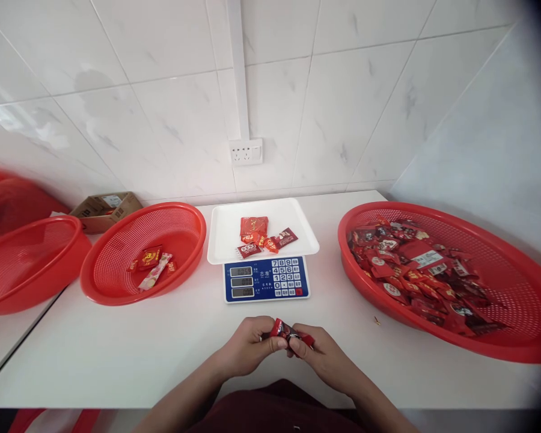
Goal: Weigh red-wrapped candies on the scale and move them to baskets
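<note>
Between my two hands, close to the table's front edge, is a small red and dark wrapped snack packet [287, 332]. My left hand [250, 346] pinches its left end with thumb and fingers. On the other end, my right hand [318, 352] grips it with the thumb on top. Just beyond them stands a blue-fronted digital scale [264, 290] with lit number displays and a keypad. Its white tray [220, 237] carries several wrapped sweets, among them a square red packet [253, 226] and a dark red packet [285, 238].
At right, a large red basket [365, 294] holds many wrapped snacks. Left of the scale, another red basket [103, 270] contains a few packets. Farther left are a third red basket [31, 264], a cardboard box [128, 210] and a red bag [18, 204]. A tiny scrap [377, 320] lies on the table.
</note>
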`<action>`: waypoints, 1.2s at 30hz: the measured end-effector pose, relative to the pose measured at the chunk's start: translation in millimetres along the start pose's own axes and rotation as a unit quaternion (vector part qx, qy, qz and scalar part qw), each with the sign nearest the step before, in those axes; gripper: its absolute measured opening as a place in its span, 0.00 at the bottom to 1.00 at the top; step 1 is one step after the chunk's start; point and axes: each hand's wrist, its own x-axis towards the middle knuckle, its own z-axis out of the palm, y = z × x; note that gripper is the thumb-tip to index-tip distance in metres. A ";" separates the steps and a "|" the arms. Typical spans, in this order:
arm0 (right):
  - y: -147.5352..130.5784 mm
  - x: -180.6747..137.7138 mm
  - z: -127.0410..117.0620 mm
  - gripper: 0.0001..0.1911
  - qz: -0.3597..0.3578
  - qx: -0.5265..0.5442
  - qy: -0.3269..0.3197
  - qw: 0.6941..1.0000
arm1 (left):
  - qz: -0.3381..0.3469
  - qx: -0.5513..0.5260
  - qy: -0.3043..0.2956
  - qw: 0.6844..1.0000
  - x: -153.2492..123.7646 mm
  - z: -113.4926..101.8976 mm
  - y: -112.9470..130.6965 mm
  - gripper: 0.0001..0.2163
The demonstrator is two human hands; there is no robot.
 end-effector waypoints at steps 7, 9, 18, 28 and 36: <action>-4.3 2.6 0.5 0.24 -0.029 -0.072 0.032 0.996 | 0.004 0.047 0.023 0.999 -0.6 -1.0 -3.5 0.17; -2.6 4.2 1.1 0.24 -0.048 -0.116 0.057 0.990 | -0.003 0.071 0.046 0.996 -0.5 -1.3 -8.4 0.17; -7.8 5.9 1.0 0.24 -0.032 0.047 -0.023 0.998 | -0.009 -0.070 -0.038 0.997 -5.4 -4.8 3.7 0.20; -16.3 8.3 4.4 0.25 -0.007 0.120 -0.035 0.992 | -0.009 -0.079 -0.021 0.997 -9.6 -4.6 3.9 0.20; -2.1 4.0 -10.6 0.24 0.023 0.240 0.061 0.969 | 0.015 -0.243 0.260 0.934 -6.5 -36.3 -12.2 0.18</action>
